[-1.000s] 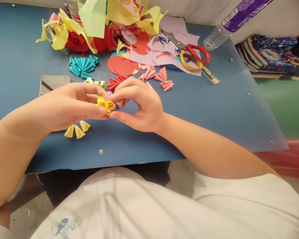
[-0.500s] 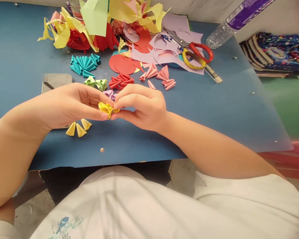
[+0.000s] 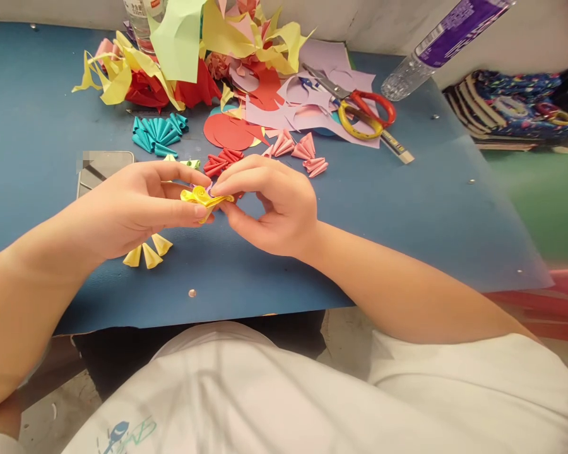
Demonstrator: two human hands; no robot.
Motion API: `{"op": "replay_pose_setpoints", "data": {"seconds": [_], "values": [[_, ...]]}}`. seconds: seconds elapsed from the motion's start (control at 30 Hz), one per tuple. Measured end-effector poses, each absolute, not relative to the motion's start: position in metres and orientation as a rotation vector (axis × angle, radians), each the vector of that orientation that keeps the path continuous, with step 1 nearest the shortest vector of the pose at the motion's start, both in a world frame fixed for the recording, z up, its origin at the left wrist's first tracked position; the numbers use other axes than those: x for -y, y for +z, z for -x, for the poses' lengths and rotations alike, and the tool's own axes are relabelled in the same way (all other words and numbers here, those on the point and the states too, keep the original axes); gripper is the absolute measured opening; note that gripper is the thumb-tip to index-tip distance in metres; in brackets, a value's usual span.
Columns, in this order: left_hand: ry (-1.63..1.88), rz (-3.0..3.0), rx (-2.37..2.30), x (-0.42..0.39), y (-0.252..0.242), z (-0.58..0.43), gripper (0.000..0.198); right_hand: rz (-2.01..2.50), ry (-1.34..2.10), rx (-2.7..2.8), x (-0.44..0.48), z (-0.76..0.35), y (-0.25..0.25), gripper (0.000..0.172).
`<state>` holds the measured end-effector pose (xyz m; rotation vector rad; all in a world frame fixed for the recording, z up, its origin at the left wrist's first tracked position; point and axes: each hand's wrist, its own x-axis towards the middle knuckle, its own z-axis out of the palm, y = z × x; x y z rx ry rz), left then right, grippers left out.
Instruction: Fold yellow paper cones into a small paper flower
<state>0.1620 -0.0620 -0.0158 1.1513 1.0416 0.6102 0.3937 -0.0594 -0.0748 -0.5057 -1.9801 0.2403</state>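
Note:
A small yellow piece of curled paper [image 3: 201, 195], with a spiral roll on top, is held above the table between both hands. My left hand [image 3: 137, 205] pinches its left side between thumb and fingers. From the right, my right hand [image 3: 277, 205] grips its thin outer end with the fingertips, the index finger over the top and the thumb below. Close to my left wrist, several pale yellow paper cones [image 3: 151, 255] lie fanned out on the table. Just behind my hands are red paper cones [image 3: 221, 162] and green ones [image 3: 190, 164], partly hidden by my fingers.
On the blue table [image 3: 407, 221] lie teal cones [image 3: 157, 133], pink cones [image 3: 304, 146], red paper discs [image 3: 224, 131], scissors [image 3: 360, 110] on lilac scraps, and a phone [image 3: 105, 167] under my left hand. Crumpled paper [image 3: 146, 88] and a plastic bottle [image 3: 407, 72] stand farther back.
The yellow paper has turned in my fingers, so its end now stretches out to the right. My right thumb has dropped slightly lower. The whole view has shifted a little.

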Motion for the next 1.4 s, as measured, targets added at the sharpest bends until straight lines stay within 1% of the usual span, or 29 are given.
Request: {"op": "replay_pose_setpoints", "data": {"seconds": [0.07, 0.2, 0.27, 0.33, 0.4, 0.47, 0.57, 0.67, 0.77, 0.87, 1.0, 1.1, 1.2, 1.3, 1.4], "values": [[0.585, -1.192, -1.044, 0.061, -0.015, -0.159, 0.045, 0.461, 0.283, 2.032, 0.055, -0.397, -0.074, 0.014], [0.560, -1.245, -1.061, 0.061, -0.012, -0.157, 0.048, 0.344, 0.342, 2.007, 0.050, -0.398, -0.073, 0.009], [0.564, -1.260, -1.068, 0.062, -0.010, -0.158, 0.047, 0.371, 0.319, 1.981, 0.050, -0.398, -0.074, 0.005], [0.561, -1.256, -1.069, 0.063, -0.007, -0.160, 0.046, 0.402, 0.248, 1.991, 0.052, -0.397, -0.074, 0.009], [0.551, -1.248, -1.043, 0.063, -0.004, -0.161, 0.042, 0.411, 0.172, 2.000, 0.054, -0.397, -0.074, 0.013], [0.523, -1.249, -1.008, 0.062, -0.002, -0.161, 0.035, 0.422, 0.141, 1.996, 0.055, -0.397, -0.073, 0.016], [0.526, -1.206, -0.949, 0.061, -0.003, -0.159, 0.022, 0.436, 0.143, 1.961, 0.058, -0.395, -0.073, 0.016], [0.567, -1.138, -0.928, 0.059, -0.008, -0.156, 0.021, 0.449, 0.199, 1.921, 0.060, -0.392, -0.073, 0.012], [0.582, -1.135, -0.964, 0.059, -0.014, -0.156, 0.024, 0.466, 0.209, 1.921, 0.061, -0.392, -0.073, 0.013], [0.607, -1.120, -0.973, 0.058, -0.017, -0.157, 0.023, 0.464, 0.143, 1.951, 0.059, -0.393, -0.074, 0.011], [0.628, -1.092, -1.006, 0.059, -0.017, -0.158, 0.016, 0.481, 0.003, 1.991, 0.056, -0.396, -0.074, 0.008], [0.597, -1.101, -1.006, 0.061, -0.015, -0.160, 0.018, 0.542, -0.200, 1.976, 0.059, -0.395, -0.072, 0.005], [0.572, -1.125, -0.997, 0.062, -0.014, -0.161, 0.021, 0.542, -0.363, 1.903, 0.064, -0.392, -0.068, 0.008], [0.593, -1.123, -1.023, 0.063, -0.015, -0.162, 0.024, 0.444, -0.329, 1.971, 0.067, -0.391, -0.065, 0.015], [0.589, -1.119, -1.017, 0.063, -0.017, -0.162, 0.028, 0.430, -0.234, 2.031, 0.066, -0.392, -0.066, 0.013]]}}
